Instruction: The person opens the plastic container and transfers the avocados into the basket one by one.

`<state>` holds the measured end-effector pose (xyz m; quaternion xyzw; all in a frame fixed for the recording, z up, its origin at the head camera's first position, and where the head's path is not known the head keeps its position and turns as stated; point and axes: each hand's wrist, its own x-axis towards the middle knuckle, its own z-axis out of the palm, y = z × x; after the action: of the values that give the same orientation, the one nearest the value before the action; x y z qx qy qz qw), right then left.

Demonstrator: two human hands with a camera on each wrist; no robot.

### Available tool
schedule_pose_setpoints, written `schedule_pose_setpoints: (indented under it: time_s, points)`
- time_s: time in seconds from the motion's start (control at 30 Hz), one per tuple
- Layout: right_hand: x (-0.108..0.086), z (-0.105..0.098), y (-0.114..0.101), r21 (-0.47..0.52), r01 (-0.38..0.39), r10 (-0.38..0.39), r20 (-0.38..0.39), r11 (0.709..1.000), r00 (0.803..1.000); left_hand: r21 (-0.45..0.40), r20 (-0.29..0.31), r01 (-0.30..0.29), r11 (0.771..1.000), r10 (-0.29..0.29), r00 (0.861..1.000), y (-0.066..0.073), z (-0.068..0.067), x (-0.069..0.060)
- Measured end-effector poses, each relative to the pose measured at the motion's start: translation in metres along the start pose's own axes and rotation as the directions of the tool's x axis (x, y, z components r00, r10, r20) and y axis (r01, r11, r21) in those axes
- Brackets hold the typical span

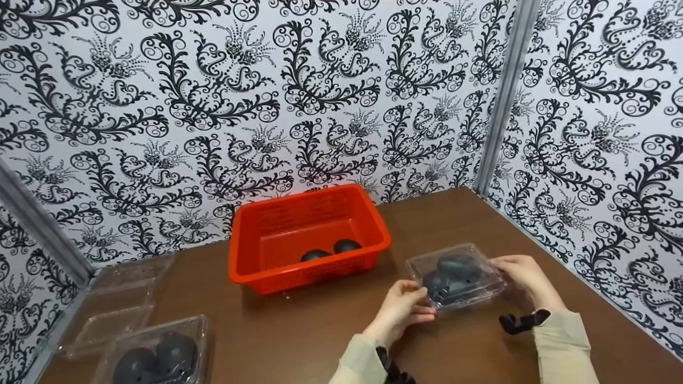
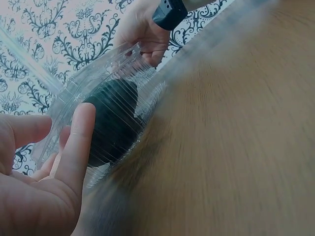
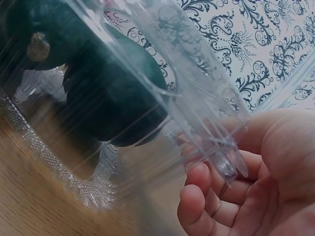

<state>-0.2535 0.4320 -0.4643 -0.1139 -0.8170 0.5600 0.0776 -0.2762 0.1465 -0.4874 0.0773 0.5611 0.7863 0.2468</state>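
Note:
A clear plastic box (image 1: pixel 480 292) with dark green, avocado-like fruits (image 1: pixel 459 268) inside is held between both hands at the right of the table. The left hand (image 1: pixel 401 310) grips its near left corner, fingers curled at the side. At the opposite side the right hand (image 1: pixel 525 277) pinches the edge. In the left wrist view one fruit (image 2: pixel 114 120) shows through the ribbed wall, close to the left hand (image 2: pixel 49 182). The right wrist view shows two fruits (image 3: pixel 115 93) and the right hand (image 3: pixel 275 172) with its fingers round the box's corner.
A red-orange basket (image 1: pixel 309 277) with two dark fruits (image 1: pixel 347 246) stands near the back wall. At the front left is another clear box (image 1: pixel 203 341) holding two dark fruits (image 1: pixel 176 353). Empty clear containers (image 1: pixel 114 304) lie behind it. Patterned walls (image 1: pixel 603 160) border the table.

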Motion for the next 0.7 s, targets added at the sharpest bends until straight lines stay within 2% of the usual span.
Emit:
schedule_pose_setpoints:
  time_s: [0.17, 0.37, 0.53, 0.7]
  points:
    - [0.0041, -0.0004, 0.0014, -0.124, 0.048, -0.048, -0.001, 0.991, 0.999, 0.003, 0.003, 0.007, 1.000, -0.007, 1.000, 0.0020, -0.0012, 0.0000]
    - [0.0049, -0.0012, -0.0022, -0.085, 0.056, -0.054, 0.029, 0.995, 0.998, 0.012, 0.008, 0.013, 1.000, -0.013, 1.000, 0.0051, -0.0021, -0.0004]
    - [0.0031, 0.0006, -0.0036, -0.126, 0.051, -0.044, 0.059, 0.991, 0.997, 0.025, 0.001, 0.008, 1.000, -0.008, 1.000, 0.0052, -0.0053, -0.0038]
    - [0.0022, 0.0015, -0.0023, -0.123, 0.068, -0.057, 0.092, 0.990, 0.994, 0.020, 0.018, 0.007, 1.000, -0.007, 1.000, 0.0052, -0.0098, -0.0057]
